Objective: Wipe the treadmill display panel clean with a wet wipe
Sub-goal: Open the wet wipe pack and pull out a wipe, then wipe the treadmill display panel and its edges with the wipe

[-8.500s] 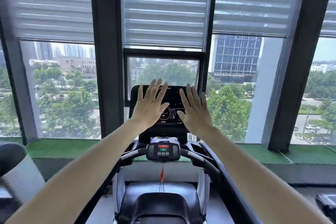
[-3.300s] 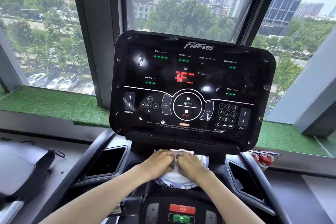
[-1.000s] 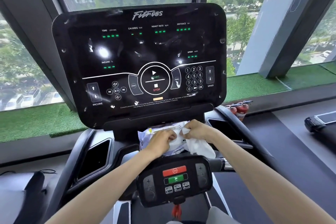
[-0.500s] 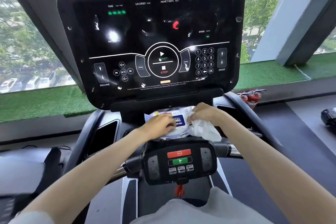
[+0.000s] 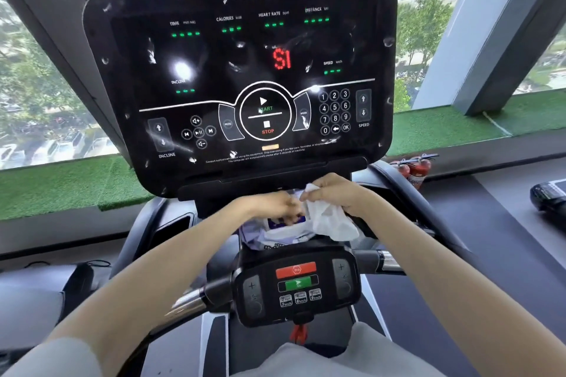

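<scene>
One treadmill display panel (image 5: 242,76) fills 12 o'clock, smudged, not yet wiped. One wet-wipe pack (image 5: 275,231) sits on the ledge under it, pinned by the left hand (image 5: 269,206) (fingers curled down, blurred) so it stays put. Right hand (image 5: 333,193) at 1 o'clock of the pack pinches one wet wipe (image 5: 329,222), pulled free and hanging.

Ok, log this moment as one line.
stage: wipe drawn | right hand: holds wet wipe | left hand: on wipe pack | display panel: smudged, unwiped
</scene>
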